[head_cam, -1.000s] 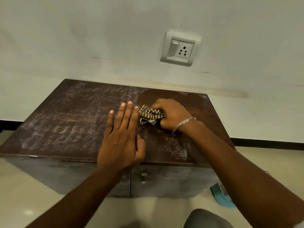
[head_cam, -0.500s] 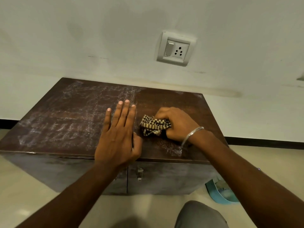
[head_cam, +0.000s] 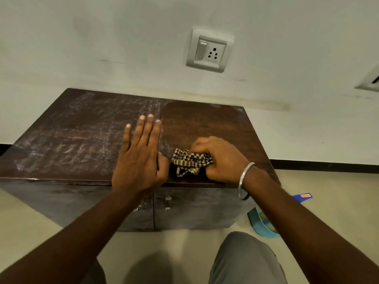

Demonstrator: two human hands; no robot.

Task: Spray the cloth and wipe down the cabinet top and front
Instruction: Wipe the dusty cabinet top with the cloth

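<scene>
Dark wood cabinet (head_cam: pixel 82 140) stands against the wall; the left half of its top is chalky w/ streaks, the right half darker. L hand (head_cam: pixel 139 158) lies flat on the top near the front edge, fingers straight & together. R hand (head_cam: pixel 221 158), just to its right, has its fingers curled round the bunched checked cloth (head_cam: pixel 190 162), pressing it on the top by the near edge. Silver bangle (head_cam: pixel 244 181) on R wrist. Vs. 1 s ago: cloth & R hand have come nearer the front edge; L hand stays flat.
</scene>
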